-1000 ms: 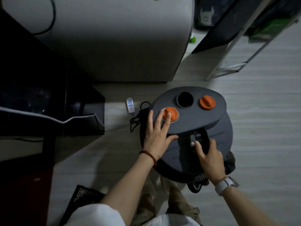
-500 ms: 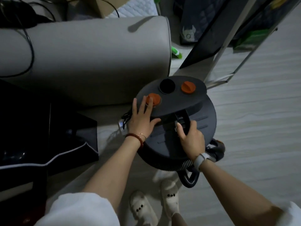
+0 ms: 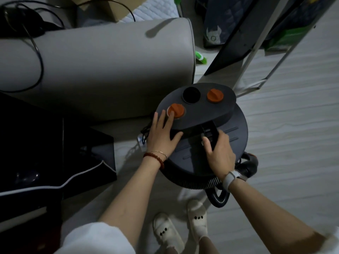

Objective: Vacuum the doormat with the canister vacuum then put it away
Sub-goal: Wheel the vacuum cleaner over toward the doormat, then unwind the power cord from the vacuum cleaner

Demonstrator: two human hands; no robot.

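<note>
Vacuum [image 3: 201, 136] sits on the floor beside the sofa [image 3: 102, 70], left hand [image 3: 162, 136] flat on its lid, right hand [image 3: 219, 154] gripping the handle [image 3: 209, 133], no doormat in view, so probably stowing.

The picture is dim and a little soft. The pale wooden floor [image 3: 293, 143] catches the most light; the left side sinks in shadow, and edges bend.

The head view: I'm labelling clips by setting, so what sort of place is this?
Probably a room in a home. A padded grey sofa arm stands on pale plank flooring, the person wears house slippers, and a canister vacuum sits by the sofa.
</note>
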